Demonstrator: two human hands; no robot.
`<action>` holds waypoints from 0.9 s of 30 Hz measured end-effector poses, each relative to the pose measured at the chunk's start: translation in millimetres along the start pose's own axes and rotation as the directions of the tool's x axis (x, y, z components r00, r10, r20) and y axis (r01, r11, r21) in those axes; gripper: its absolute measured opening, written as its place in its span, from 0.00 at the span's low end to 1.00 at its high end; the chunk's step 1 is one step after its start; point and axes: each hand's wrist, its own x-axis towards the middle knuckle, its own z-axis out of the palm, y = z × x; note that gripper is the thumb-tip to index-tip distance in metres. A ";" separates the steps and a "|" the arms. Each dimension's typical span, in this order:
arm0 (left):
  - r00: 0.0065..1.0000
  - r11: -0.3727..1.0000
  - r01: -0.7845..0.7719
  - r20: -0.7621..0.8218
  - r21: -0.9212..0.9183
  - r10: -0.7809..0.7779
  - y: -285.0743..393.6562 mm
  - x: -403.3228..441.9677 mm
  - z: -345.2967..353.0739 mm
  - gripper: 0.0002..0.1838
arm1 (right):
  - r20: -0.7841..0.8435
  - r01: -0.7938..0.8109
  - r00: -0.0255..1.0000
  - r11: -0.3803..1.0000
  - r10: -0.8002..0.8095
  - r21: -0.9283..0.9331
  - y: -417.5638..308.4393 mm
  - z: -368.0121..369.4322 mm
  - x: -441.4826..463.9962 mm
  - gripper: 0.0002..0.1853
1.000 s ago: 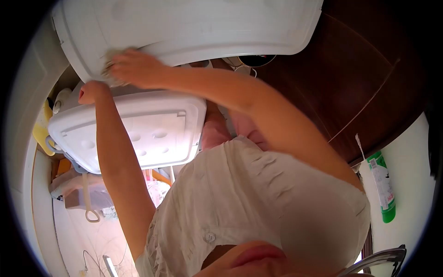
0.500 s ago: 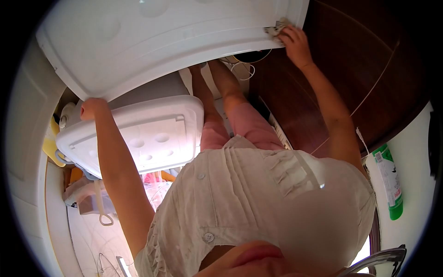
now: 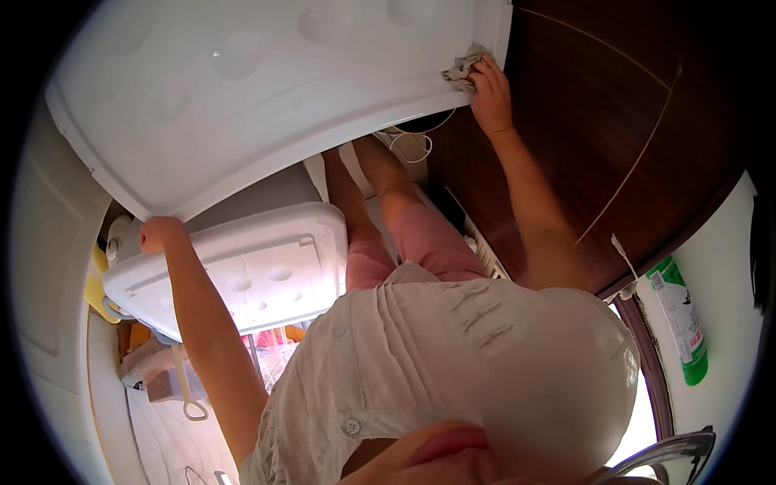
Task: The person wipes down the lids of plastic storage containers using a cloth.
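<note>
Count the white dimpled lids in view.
2: the large lid, at the top, its corner in the left hand; and the smaller lid, below it, partly behind the left forearm. More may be hidden.

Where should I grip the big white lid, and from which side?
Take the big white lid by its long near rim, next to the left hand at the corner. Come from the wearer's side: that edge faces the body, and its raised lip should give fingers something to hook.
</note>
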 end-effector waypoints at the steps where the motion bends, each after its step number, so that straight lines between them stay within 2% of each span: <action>1: 1.000 1.000 -0.017 0.010 0.020 0.017 -4.5 -5.6 -1.7 0.10 | -0.046 -0.043 0.998 0.999 0.045 0.033 -2.7 1.9 0.6 0.13; 4: 0.997 0.995 -0.062 0.040 0.082 0.059 -16.9 -12.2 -12.3 0.10 | -0.086 -0.131 0.986 0.985 0.141 0.113 -8.9 9.6 -0.2 0.17; 7: 0.997 0.998 -0.026 0.066 -0.057 0.030 -27.5 -26.7 -23.7 0.09 | -0.186 -0.186 0.955 0.955 0.231 0.233 -11.2 19.1 6.8 0.17; 10: 0.997 0.976 0.028 0.079 -0.215 -0.011 -37.2 -38.4 -36.6 0.09 | -0.221 -0.156 0.952 0.959 0.210 0.237 -9.0 21.1 11.6 0.18; 13: 0.996 0.954 0.056 0.085 -0.295 -0.033 -43.9 -46.2 -43.6 0.09 | -0.176 -0.163 0.960 0.946 0.218 0.281 -8.4 13.8 11.8 0.17; 17: 0.994 0.929 0.087 0.091 -0.360 -0.058 -54.0 -53.1 -51.0 0.08 | -0.173 -0.232 0.949 0.956 0.264 0.182 -25.4 12.4 7.5 0.19; 19: 0.994 0.918 0.088 0.091 -0.387 -0.057 -57.1 -58.8 -54.4 0.08 | -0.201 -0.475 0.857 0.879 0.474 0.047 -57.7 4.2 8.1 0.21; 21: 0.994 0.908 0.086 0.091 -0.411 -0.053 -58.9 -62.3 -61.0 0.08 | -0.236 -0.445 0.867 0.895 0.439 0.030 -56.5 8.4 0.8 0.22; 23: 0.994 0.897 0.090 0.096 -0.433 -0.053 -60.1 -65.3 -61.2 0.08 | -0.199 -0.420 0.870 0.890 0.451 0.178 -45.0 11.3 4.7 0.21; 27: 0.991 0.879 0.112 0.112 -0.463 -0.067 -55.9 -64.5 -55.5 0.08 | -0.218 -0.406 0.870 0.894 0.441 0.188 -32.7 11.2 20.4 0.21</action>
